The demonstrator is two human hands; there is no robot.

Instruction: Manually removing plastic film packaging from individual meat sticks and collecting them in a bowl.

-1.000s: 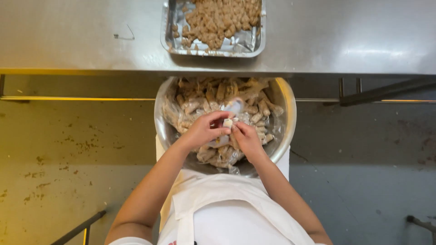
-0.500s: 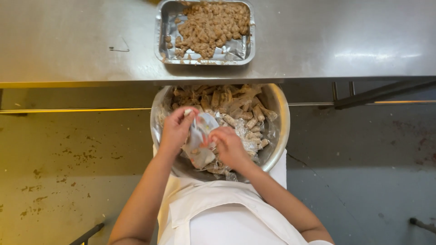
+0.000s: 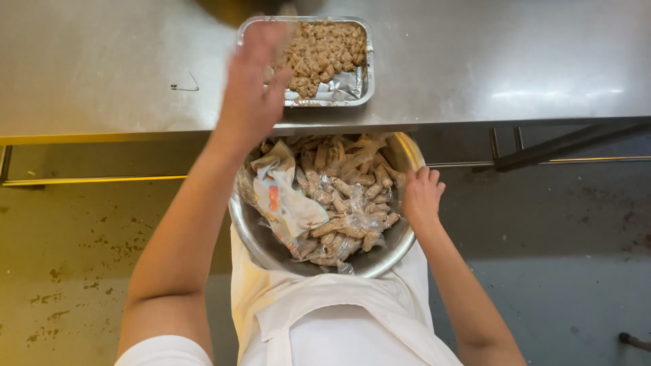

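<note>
Left hand (image 3: 254,85), fingers spread and released, above the foil tray (image 3: 363,85) beyond the bowl (image 3: 407,240); right hand (image 3: 420,196) grasping the bowl's rim.

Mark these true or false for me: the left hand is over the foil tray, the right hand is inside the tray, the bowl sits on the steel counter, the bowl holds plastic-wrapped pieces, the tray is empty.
1. The left hand is raised over the foil tray. True.
2. The right hand is inside the tray. False: it rests at the right rim of the metal bowl.
3. The bowl sits on the steel counter. False: it is below the counter's edge, against the person's white apron.
4. The bowl holds plastic-wrapped pieces. True.
5. The tray is empty. False: it holds brown crumbly pieces.
</note>
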